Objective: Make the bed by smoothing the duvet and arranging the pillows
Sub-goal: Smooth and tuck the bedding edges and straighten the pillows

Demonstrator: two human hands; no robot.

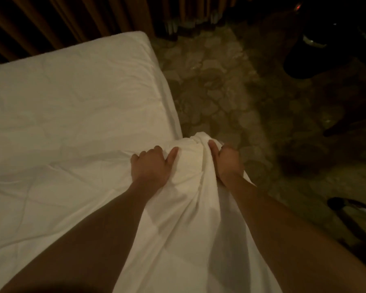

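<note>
A white duvet (61, 115) covers the bed and fills the left half of the view, lightly wrinkled. At the bed's right edge a bunched fold of the duvet (195, 149) rises between my hands. My left hand (151, 166) grips the cloth just left of the fold, fingers curled into it and thumb stretched toward the fold. On the fold's right side, my right hand (227, 161) clutches the gathered fabric, which hangs down toward me between my forearms. No pillows are in view.
Patterned carpet (230, 92) lies to the right of the bed. Brown curtains (72, 17) hang behind the bed's far side. Dark furniture (325, 49) stands at the upper right, and a dark object with a shiny rim (351, 210) sits at the right edge.
</note>
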